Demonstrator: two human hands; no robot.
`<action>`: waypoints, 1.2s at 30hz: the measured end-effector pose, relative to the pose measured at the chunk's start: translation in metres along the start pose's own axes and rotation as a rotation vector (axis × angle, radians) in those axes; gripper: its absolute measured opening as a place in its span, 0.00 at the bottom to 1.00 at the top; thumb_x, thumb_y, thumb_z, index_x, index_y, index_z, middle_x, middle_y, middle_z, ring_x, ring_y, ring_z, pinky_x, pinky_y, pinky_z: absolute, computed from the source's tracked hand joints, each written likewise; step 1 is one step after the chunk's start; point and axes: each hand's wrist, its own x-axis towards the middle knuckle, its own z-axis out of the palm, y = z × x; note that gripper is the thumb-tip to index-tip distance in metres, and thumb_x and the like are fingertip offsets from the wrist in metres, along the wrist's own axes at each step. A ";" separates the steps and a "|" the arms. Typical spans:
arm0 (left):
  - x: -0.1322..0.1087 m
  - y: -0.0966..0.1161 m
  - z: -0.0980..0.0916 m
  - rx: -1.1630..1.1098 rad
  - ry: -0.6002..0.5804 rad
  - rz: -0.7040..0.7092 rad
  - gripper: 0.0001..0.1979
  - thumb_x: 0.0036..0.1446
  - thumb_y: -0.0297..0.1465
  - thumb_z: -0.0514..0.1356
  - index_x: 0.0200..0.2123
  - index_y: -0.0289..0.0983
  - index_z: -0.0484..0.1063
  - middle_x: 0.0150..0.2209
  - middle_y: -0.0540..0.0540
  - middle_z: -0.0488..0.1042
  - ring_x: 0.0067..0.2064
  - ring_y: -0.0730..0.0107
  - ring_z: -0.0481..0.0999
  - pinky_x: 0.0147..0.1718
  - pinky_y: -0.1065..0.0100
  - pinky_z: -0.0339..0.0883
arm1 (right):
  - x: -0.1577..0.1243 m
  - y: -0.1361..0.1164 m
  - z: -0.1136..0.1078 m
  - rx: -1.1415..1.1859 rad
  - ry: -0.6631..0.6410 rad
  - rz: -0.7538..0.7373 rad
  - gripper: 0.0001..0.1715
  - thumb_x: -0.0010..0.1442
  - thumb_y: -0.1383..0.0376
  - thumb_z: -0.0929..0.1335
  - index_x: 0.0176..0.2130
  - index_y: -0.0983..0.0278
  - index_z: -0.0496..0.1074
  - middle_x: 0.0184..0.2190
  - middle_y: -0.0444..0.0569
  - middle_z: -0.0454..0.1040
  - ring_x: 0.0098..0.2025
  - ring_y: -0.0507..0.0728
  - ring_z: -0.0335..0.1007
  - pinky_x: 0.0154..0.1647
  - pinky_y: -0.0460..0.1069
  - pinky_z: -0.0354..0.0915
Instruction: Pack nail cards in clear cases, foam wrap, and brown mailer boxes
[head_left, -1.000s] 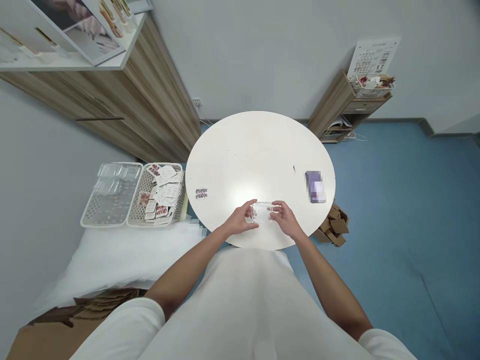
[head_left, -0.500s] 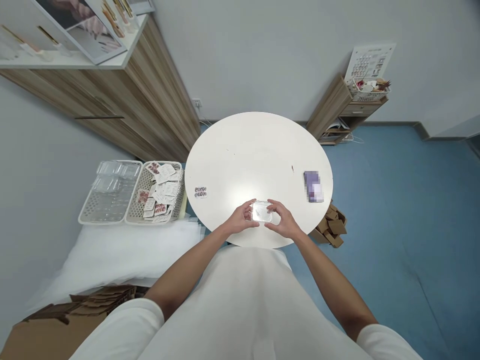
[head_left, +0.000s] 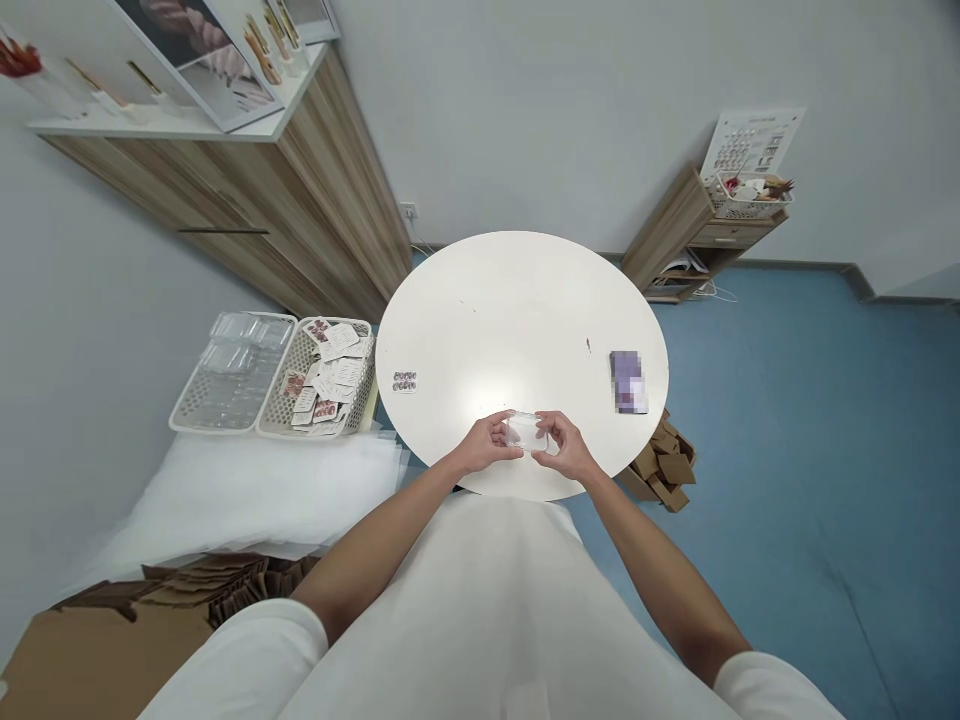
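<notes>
Near the front edge of the round white table (head_left: 525,300), a small clear plastic case (head_left: 527,431) is held between both hands. My left hand (head_left: 485,443) grips its left end with thumb and fingers. Its right end is pinched by my right hand (head_left: 565,445). The case looks see-through; whether anything lies inside cannot be made out. At the table's left lies a small card with dark oval pieces (head_left: 404,382). A purple item, blurred out in part, (head_left: 627,381) lies at the right side.
Left of the table stand a white basket of clear cases (head_left: 217,400) and a white basket of printed cards (head_left: 281,410), beside white plastic sheets (head_left: 277,480). A carton of cardboard pieces (head_left: 664,465) is at the table's lower right.
The view has shifted a little. The case is still between both hands and appears slightly lower in the picture, tilted a little differently.
</notes>
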 end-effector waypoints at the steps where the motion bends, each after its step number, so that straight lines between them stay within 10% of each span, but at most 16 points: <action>1: 0.000 -0.001 0.000 -0.001 0.005 -0.002 0.38 0.37 0.31 0.68 0.54 0.36 0.59 0.34 0.47 0.70 0.34 0.74 0.69 0.38 0.65 0.63 | 0.000 0.002 0.000 0.016 -0.001 0.006 0.22 0.40 0.68 0.71 0.37 0.59 0.64 0.38 0.49 0.65 0.53 0.60 0.58 0.44 0.53 0.63; 15: 0.001 0.003 0.004 0.064 0.072 -0.041 0.31 0.37 0.33 0.68 0.48 0.35 0.65 0.31 0.47 0.72 0.31 0.74 0.70 0.35 0.68 0.63 | 0.005 0.014 0.003 0.275 -0.058 0.171 0.23 0.36 0.64 0.73 0.34 0.60 0.64 0.44 0.48 0.65 0.33 0.51 0.62 0.38 0.50 0.61; 22: 0.015 0.000 0.001 0.091 0.125 -0.147 0.39 0.31 0.32 0.71 0.50 0.33 0.63 0.29 0.47 0.74 0.33 0.69 0.73 0.38 0.64 0.63 | 0.004 0.017 0.009 0.509 0.030 0.306 0.18 0.43 0.56 0.69 0.32 0.59 0.61 0.29 0.42 0.68 0.27 0.50 0.62 0.29 0.48 0.59; 30: 0.014 -0.005 -0.008 -0.055 0.046 -0.089 0.40 0.41 0.31 0.67 0.57 0.42 0.52 0.38 0.44 0.72 0.36 0.71 0.73 0.39 0.63 0.64 | 0.030 -0.015 -0.017 0.138 -0.110 0.146 0.23 0.40 0.60 0.72 0.37 0.60 0.64 0.47 0.50 0.65 0.38 0.53 0.65 0.40 0.51 0.61; 36: 0.016 -0.021 -0.017 0.031 0.204 -0.150 0.17 0.45 0.31 0.63 0.40 0.35 0.67 0.29 0.49 0.68 0.32 0.71 0.74 0.34 0.66 0.65 | 0.033 -0.016 -0.017 -0.048 -0.126 0.117 0.25 0.42 0.57 0.72 0.40 0.60 0.64 0.46 0.50 0.65 0.43 0.56 0.65 0.45 0.53 0.61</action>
